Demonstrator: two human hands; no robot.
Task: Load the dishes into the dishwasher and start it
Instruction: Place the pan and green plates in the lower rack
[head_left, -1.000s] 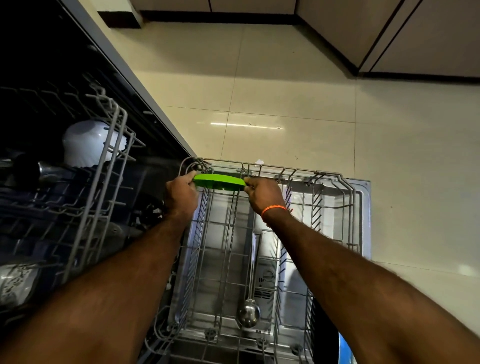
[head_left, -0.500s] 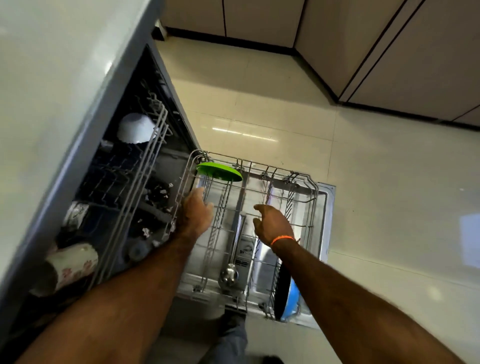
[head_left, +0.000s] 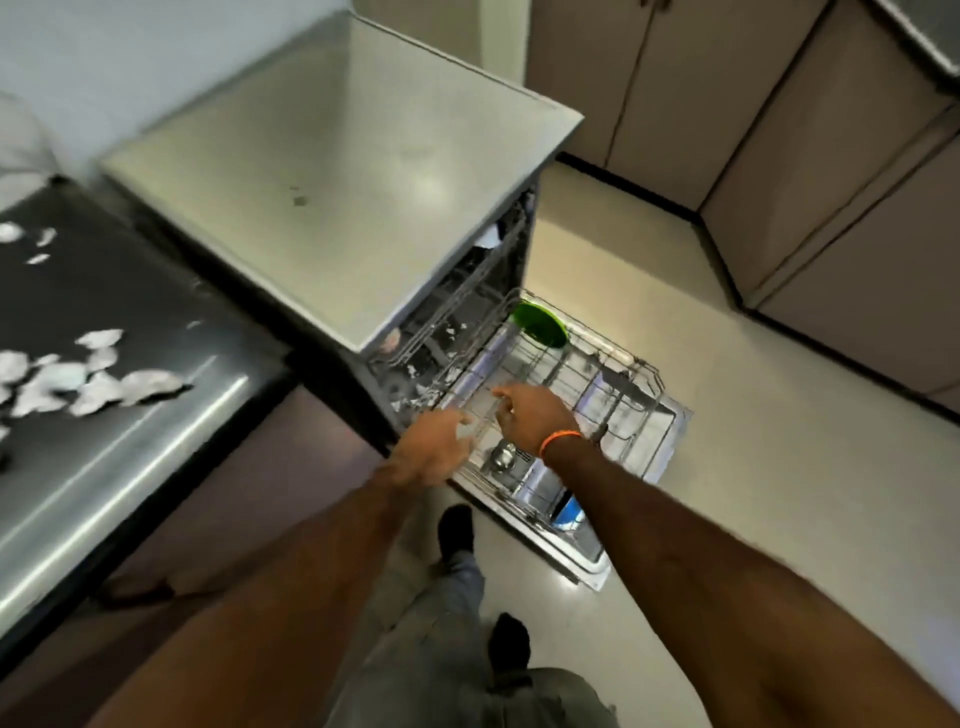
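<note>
Both empty, fingers loose: left hand (head_left: 434, 449) and right hand (head_left: 535, 418), apart over lower rack (head_left: 623, 410). Green plate (head_left: 540, 325) upright at far end. No legible writing.

Single head-worn view, looking steeply down from standing height onto the dishwasher (head_left: 332, 171) top and pulled-out lower rack (head_left: 613, 374); floor beyond.
</note>
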